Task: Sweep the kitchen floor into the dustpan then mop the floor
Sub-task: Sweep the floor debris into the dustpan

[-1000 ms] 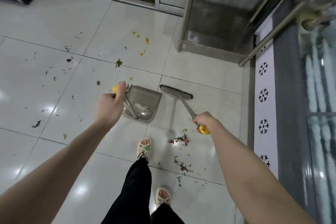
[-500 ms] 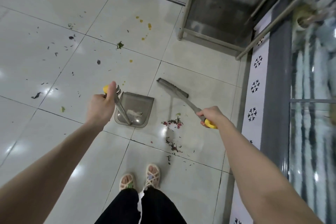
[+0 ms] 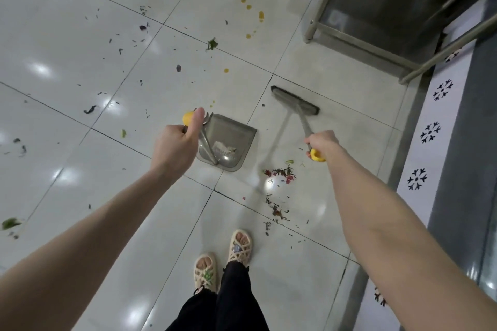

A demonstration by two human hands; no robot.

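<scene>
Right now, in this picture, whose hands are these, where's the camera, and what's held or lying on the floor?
No machine: a person wears a camera on the head, looking down, so the hands are their own. The left hand grips the handle of a grey dustpan resting on the tiled floor. The right hand grips a broom. A small pile of red and green scraps lies near the right hand; dark bits and yellow drops are scattered farther off.
</scene>
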